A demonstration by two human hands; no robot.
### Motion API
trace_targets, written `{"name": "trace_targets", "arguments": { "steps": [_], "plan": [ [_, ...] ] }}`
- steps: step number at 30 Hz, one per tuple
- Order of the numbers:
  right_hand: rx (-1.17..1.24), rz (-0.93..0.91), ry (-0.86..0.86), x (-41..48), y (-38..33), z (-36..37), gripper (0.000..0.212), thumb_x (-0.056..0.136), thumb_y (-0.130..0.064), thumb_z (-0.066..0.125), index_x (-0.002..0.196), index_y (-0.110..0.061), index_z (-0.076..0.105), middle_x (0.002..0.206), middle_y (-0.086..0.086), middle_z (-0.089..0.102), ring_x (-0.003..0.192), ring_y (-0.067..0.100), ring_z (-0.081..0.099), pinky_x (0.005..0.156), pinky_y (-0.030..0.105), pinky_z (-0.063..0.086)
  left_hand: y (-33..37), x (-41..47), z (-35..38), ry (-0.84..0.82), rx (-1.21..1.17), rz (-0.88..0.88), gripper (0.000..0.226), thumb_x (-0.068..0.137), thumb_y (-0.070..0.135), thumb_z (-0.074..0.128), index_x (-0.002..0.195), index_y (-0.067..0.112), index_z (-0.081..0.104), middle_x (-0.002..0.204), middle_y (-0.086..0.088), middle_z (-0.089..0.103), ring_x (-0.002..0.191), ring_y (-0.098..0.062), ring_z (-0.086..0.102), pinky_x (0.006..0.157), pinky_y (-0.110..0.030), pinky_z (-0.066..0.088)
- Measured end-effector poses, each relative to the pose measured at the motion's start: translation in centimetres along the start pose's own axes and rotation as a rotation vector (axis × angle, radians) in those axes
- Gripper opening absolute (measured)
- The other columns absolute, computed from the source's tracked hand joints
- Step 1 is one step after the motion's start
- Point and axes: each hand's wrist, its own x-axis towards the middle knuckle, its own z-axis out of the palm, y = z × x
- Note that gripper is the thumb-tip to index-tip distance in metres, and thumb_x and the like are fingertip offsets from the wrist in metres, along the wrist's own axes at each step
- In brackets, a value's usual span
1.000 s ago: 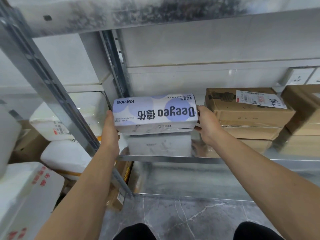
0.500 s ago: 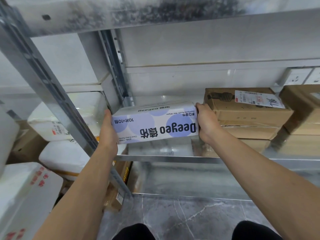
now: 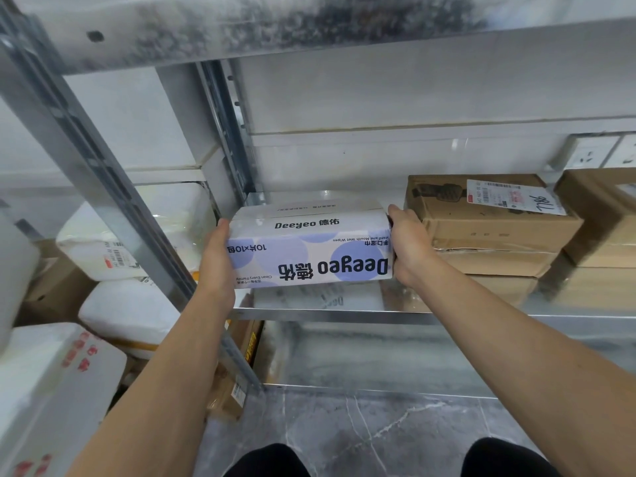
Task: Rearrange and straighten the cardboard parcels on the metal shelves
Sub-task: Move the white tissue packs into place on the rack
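The Deeyeo box (image 3: 309, 249) is a long white carton with purple dots. It is held low over the metal shelf (image 3: 516, 320), and its shine shows on the metal under it. I cannot tell if it touches the shelf.

Both arms reach out straight from the bottom of the view, one to each end of the Deeyeo box. The left hand (image 3: 215, 259) is pressed on the left end with its back to us and the thumb pointing up. Its fingers are hidden behind that end, and its grip is clamped on the box. The right hand (image 3: 407, 246) holds the right end with the thumb hooked over the top corner. Its grip is clamped on the box too.

The top of the box says "Deeyeo 德佑" the right way up. The front has the same name in big letters, upside down. It also says "10片×10包", "Hand and Mouth Wet Wipes" and "Clean Every Family", all upside down.

Just right of the Deeyeo box is a stack of brown parcels (image 3: 481, 218). The top one has a white label (image 3: 512, 197) with bar codes and black pen marks I cannot read. Left of the Deeyeo box, past a slanted metal post (image 3: 103, 187), lie soft white bags (image 3: 137, 235) with small labels.
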Motion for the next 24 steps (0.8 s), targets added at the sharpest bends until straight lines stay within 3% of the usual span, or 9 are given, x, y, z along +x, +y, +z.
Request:
{"name": "trace_targets", "arguments": {
  "steps": [3,11,19,22,24],
  "plan": [
    [0.021,-0.007,0.009,-0.02,-0.03,0.06,0.016,0.104,-0.031,0.046,0.095,-0.02,0.051,0.098,0.011,0.058,0.088,0.03,0.062,0.077,0.047,0.054,0.0,0.11,-0.07,0.011,-0.008,0.0,0.052,0.099,0.058,0.045,0.135,0.023,0.061,0.107,-0.004,0.076,0.084,-0.024,0.072,0.075,-0.038,0.057],
    [0.039,-0.009,0.007,-0.31,0.04,-0.08,0.015,0.106,-0.028,0.044,0.095,-0.019,0.049,0.087,0.008,0.056,0.076,0.026,0.06,0.071,0.042,0.051,-0.15,0.11,-0.13,0.005,-0.016,-0.008,0.053,0.1,0.059,0.044,0.135,0.022,0.061,0.099,-0.001,0.075,0.084,-0.024,0.071,0.073,-0.036,0.056],
    [-0.01,-0.041,0.004,-0.72,-0.27,-0.11,0.015,0.106,-0.033,0.046,0.096,-0.021,0.051,0.098,0.01,0.058,0.088,0.028,0.061,0.078,0.045,0.052,0.03,-0.05,-0.16,-0.016,0.007,0.002,0.055,0.095,0.063,0.046,0.132,0.026,0.063,0.11,-0.006,0.077,0.097,-0.031,0.073,0.087,-0.046,0.058],
    [-0.014,-0.036,-0.014,-0.72,-0.42,-0.13,0.015,0.107,-0.034,0.045,0.099,-0.023,0.052,0.104,0.009,0.06,0.091,0.028,0.062,0.08,0.046,0.055,0.27,0.02,-0.34,-0.022,0.007,0.002,0.051,0.097,0.062,0.046,0.127,0.027,0.068,0.107,-0.005,0.078,0.092,-0.029,0.073,0.088,-0.044,0.057],
    [0.012,-0.021,-0.025,-0.75,-0.5,-0.2,0.014,0.107,-0.033,0.045,0.102,-0.022,0.053,0.103,0.007,0.062,0.087,0.025,0.064,0.073,0.04,0.055,0.39,0.09,-0.42,-0.052,0.0,-0.007,0.046,0.099,0.061,0.044,0.113,0.029,0.073,0.1,-0.003,0.079,0.089,-0.028,0.073,0.087,-0.043,0.056]
  ]
}}
